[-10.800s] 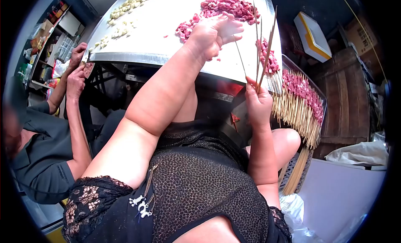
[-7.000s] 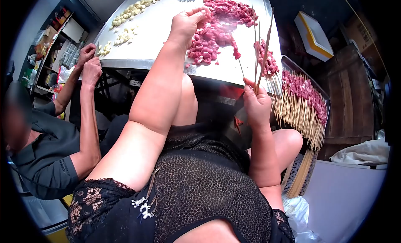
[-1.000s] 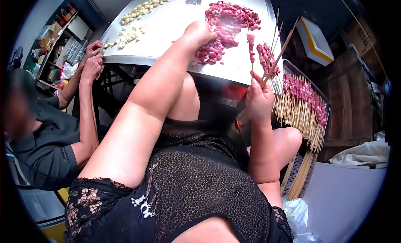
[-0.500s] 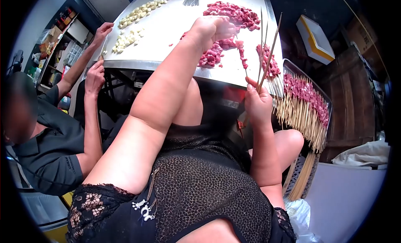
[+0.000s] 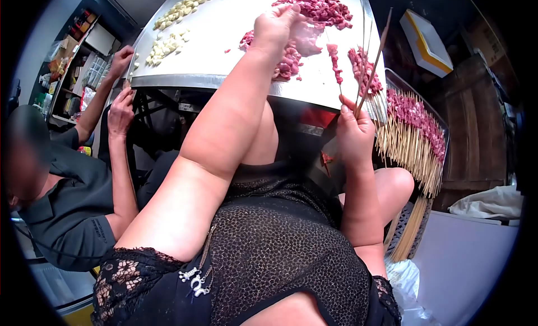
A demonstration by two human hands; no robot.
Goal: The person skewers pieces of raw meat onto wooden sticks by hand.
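My left hand is at the left edge of the raw meat pile on the white table, thumb and fingertips pinched together; what they hold, if anything, is too small to tell. In my right hand, near the front edge, are several thin skewers. One of these, a meat skewer, points away from me with small pink pieces threaded along its upper part. The others, bare skewers, fan out to its right. More meat lies between my hands, beside a group of filled skewers.
Filled skewers crowd a metal tray at the right, with a bundle of bare sticks below. Pale peeled pieces lie on the table's left side. A co-worker's hands are at the left edge. A white-and-yellow box stands behind.
The fingers of my left hand, spread half a second ago, are now pinched, and the hand is slightly higher. My right hand still holds the skewers. The co-worker's raised hand has come lower.
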